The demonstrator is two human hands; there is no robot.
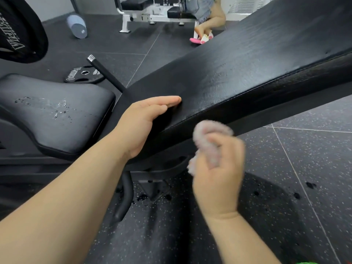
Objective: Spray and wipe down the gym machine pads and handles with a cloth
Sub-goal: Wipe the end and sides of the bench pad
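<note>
While left hand lies flat, fingers straight, on the lower end of the back pad, right hand grips a bunched cloth at the pad's near edge. Seat pad sits left, droplets on it; open floor right.

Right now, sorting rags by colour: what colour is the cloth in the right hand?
Cloth: pale pink, head view.

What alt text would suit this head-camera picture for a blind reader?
A person's right hand holds a bunched pink cloth at the side edge of a long black bench pad, while the left hand rests flat on it. Droplets dot the seat pad nearby.
</note>
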